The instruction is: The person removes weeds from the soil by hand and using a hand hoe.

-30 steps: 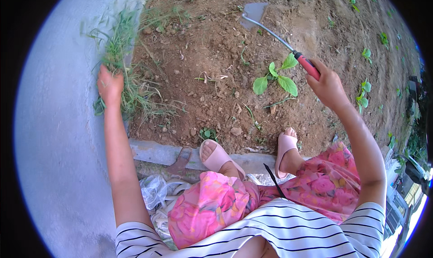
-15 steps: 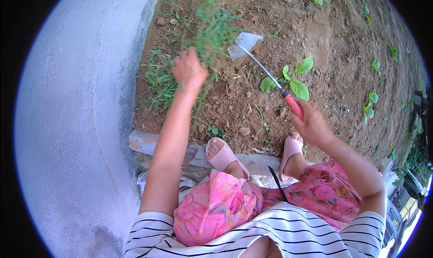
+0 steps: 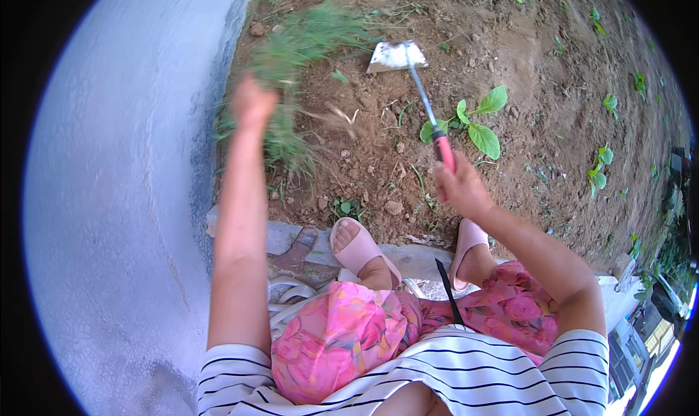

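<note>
The left hand (image 3: 255,104) is now swinging leftward toward the pale grey concrete surface (image 3: 138,168), drawing the long green grass clump (image 3: 313,36) along and baring brown soil (image 3: 371,139); blur is hiding its fingers' state. Right-hand fingers (image 3: 445,181) are clamping the red-handled, steel-bladed hoe (image 3: 423,94).

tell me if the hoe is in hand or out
The hoe is in hand: the right hand is closed around its red handle; whether the blade touches soil, I cannot tell.
</note>
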